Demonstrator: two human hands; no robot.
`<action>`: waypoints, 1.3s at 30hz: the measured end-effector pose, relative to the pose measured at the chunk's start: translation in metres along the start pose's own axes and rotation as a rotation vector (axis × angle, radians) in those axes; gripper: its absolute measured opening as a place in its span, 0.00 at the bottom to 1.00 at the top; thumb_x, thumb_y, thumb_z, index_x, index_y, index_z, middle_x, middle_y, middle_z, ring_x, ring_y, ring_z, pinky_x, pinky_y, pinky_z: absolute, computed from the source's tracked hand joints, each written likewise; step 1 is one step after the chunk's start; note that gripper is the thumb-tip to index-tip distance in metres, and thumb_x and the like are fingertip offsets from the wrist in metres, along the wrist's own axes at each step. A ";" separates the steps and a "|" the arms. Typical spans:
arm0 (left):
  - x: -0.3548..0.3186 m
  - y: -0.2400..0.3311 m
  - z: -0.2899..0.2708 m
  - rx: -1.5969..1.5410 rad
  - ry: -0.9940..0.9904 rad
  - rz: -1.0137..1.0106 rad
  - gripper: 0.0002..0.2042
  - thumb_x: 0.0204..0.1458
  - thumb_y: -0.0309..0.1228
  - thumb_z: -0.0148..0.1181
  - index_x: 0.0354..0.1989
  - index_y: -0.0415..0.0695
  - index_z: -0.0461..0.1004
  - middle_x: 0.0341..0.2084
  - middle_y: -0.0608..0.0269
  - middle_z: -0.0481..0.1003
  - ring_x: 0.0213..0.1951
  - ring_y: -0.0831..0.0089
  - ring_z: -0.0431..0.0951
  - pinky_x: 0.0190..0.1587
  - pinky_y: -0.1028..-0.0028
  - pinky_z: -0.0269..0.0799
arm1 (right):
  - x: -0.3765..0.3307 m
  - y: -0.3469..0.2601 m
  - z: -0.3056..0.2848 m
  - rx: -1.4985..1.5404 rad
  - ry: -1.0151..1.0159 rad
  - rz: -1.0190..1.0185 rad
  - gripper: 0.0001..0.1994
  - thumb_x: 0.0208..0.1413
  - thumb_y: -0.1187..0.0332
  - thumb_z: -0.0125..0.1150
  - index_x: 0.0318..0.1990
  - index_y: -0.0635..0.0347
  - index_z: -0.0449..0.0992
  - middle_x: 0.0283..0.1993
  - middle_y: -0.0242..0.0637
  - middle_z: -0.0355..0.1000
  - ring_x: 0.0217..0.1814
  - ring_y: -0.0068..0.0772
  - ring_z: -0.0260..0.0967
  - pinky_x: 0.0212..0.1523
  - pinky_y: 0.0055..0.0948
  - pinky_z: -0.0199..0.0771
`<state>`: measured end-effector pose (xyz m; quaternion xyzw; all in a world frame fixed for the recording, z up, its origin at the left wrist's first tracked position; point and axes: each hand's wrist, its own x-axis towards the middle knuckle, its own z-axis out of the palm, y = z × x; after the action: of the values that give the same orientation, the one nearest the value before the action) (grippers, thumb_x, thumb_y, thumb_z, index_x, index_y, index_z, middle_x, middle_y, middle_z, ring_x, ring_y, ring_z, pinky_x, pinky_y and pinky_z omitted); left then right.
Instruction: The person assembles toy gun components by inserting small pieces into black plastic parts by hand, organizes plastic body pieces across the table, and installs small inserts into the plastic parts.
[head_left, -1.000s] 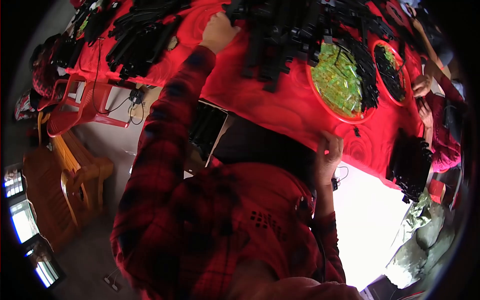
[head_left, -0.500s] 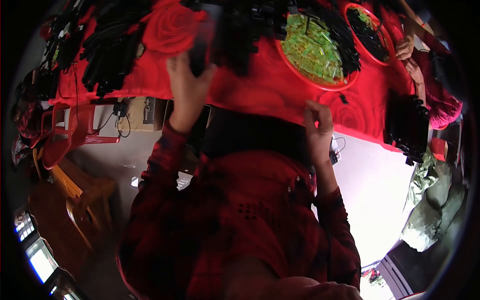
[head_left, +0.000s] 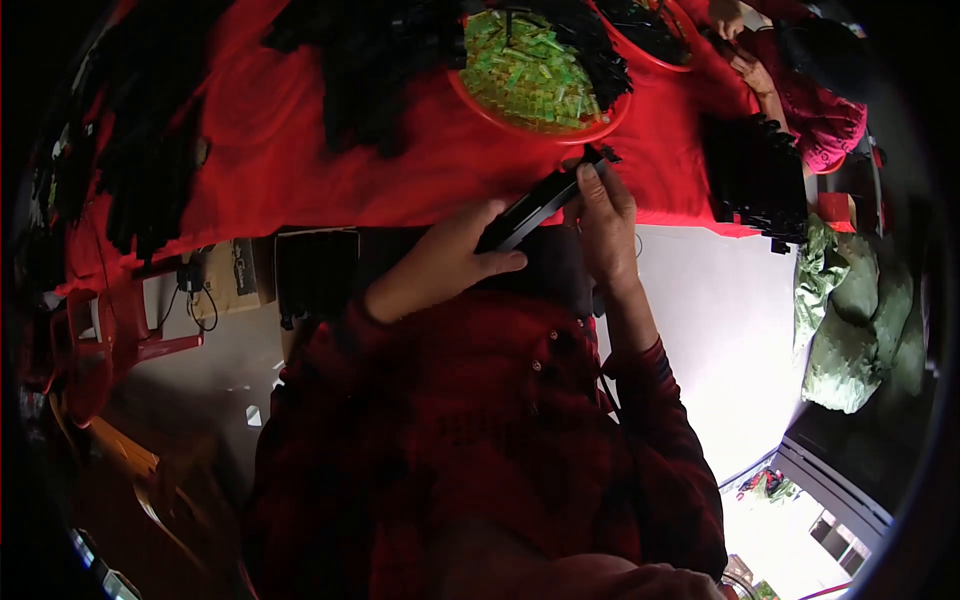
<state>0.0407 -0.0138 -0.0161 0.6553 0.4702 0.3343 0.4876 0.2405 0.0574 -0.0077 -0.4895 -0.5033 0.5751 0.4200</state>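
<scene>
Holding a long, flat black plastic strip point(head_left: 540, 205) between both hands at the near edge of the red-covered worktop point(head_left: 300, 170), the left hand point(head_left: 450, 262) grips its lower end while the right hand point(head_left: 600, 215) pinches the upper end, just below a red round tray of green pieces point(head_left: 525, 75). Judging by this, fitting is underway; aligning the tip carefully seems next.

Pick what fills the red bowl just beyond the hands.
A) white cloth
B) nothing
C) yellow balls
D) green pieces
D: the red bowl holds a heap of green pieces, just beyond the left hand and right hand holding a black strip.
</scene>
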 end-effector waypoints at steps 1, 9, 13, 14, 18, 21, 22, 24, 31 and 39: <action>0.003 0.003 -0.001 -0.302 -0.056 -0.030 0.24 0.60 0.37 0.59 0.60 0.38 0.64 0.48 0.61 0.71 0.46 0.75 0.73 0.47 0.75 0.70 | 0.003 0.002 -0.002 0.078 -0.013 -0.007 0.16 0.66 0.58 0.52 0.44 0.64 0.75 0.24 0.27 0.67 0.22 0.16 0.58 0.23 0.18 0.55; 0.006 -0.002 -0.004 -1.053 -0.048 -0.312 0.24 0.64 0.47 0.47 0.59 0.39 0.67 0.44 0.57 0.76 0.37 0.75 0.79 0.35 0.78 0.76 | 0.014 0.005 0.003 0.180 -0.055 -0.019 0.17 0.68 0.57 0.48 0.42 0.63 0.74 0.25 0.28 0.68 0.24 0.17 0.60 0.28 0.20 0.60; 0.006 -0.012 0.001 -1.056 -0.001 -0.268 0.22 0.64 0.45 0.49 0.57 0.39 0.68 0.44 0.58 0.75 0.39 0.75 0.78 0.37 0.78 0.75 | 0.018 0.010 0.003 0.028 -0.036 -0.041 0.15 0.69 0.58 0.47 0.39 0.62 0.72 0.24 0.29 0.67 0.25 0.19 0.61 0.29 0.21 0.60; 0.006 -0.013 0.002 -1.037 0.024 -0.266 0.22 0.64 0.44 0.49 0.57 0.39 0.68 0.44 0.59 0.75 0.39 0.75 0.78 0.37 0.78 0.75 | 0.018 0.009 0.004 0.000 -0.039 -0.063 0.14 0.69 0.59 0.47 0.40 0.62 0.72 0.24 0.29 0.67 0.25 0.19 0.61 0.29 0.21 0.61; 0.004 -0.015 0.002 -1.053 0.046 -0.302 0.22 0.63 0.43 0.51 0.56 0.38 0.68 0.43 0.59 0.74 0.39 0.76 0.77 0.38 0.78 0.74 | 0.020 0.008 0.010 0.035 -0.050 -0.052 0.14 0.68 0.61 0.48 0.41 0.64 0.72 0.24 0.29 0.67 0.25 0.19 0.62 0.29 0.22 0.61; 0.002 -0.022 0.003 -1.093 -0.004 -0.253 0.22 0.65 0.43 0.48 0.59 0.38 0.66 0.46 0.58 0.74 0.40 0.73 0.78 0.39 0.76 0.76 | 0.024 0.010 0.008 0.047 -0.082 -0.058 0.12 0.67 0.63 0.50 0.41 0.65 0.72 0.25 0.31 0.68 0.26 0.21 0.62 0.29 0.23 0.62; 0.000 -0.024 0.001 -1.208 -0.057 -0.247 0.23 0.65 0.42 0.48 0.62 0.39 0.64 0.48 0.57 0.74 0.41 0.72 0.79 0.40 0.75 0.77 | 0.026 0.011 0.006 0.164 -0.094 -0.021 0.11 0.66 0.64 0.51 0.41 0.65 0.72 0.26 0.31 0.68 0.26 0.22 0.62 0.29 0.24 0.62; -0.002 -0.026 -0.004 -1.322 -0.110 -0.233 0.24 0.65 0.41 0.47 0.64 0.40 0.62 0.51 0.56 0.73 0.42 0.70 0.79 0.42 0.73 0.79 | 0.027 0.009 0.007 0.279 -0.111 0.012 0.11 0.65 0.64 0.52 0.40 0.65 0.72 0.28 0.32 0.68 0.26 0.23 0.62 0.29 0.25 0.63; 0.001 -0.016 0.008 -1.344 0.074 0.092 0.28 0.59 0.29 0.58 0.67 0.45 0.59 0.66 0.54 0.60 0.62 0.61 0.68 0.64 0.58 0.64 | 0.019 0.010 0.008 0.451 0.050 -0.029 0.13 0.65 0.60 0.54 0.41 0.64 0.72 0.32 0.35 0.71 0.26 0.27 0.66 0.30 0.27 0.67; 0.017 -0.040 0.005 -1.397 0.426 0.253 0.16 0.65 0.45 0.45 0.54 0.52 0.72 0.49 0.72 0.74 0.58 0.76 0.67 0.62 0.66 0.61 | 0.014 -0.004 0.007 -0.168 -0.244 -0.127 0.10 0.62 0.79 0.51 0.50 0.67 0.71 0.43 0.40 0.75 0.32 0.23 0.73 0.35 0.24 0.75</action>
<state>0.0391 0.0042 -0.0565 0.1624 0.1533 0.7290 0.6471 0.2314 0.0709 -0.0055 -0.4168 -0.6267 0.5584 0.3489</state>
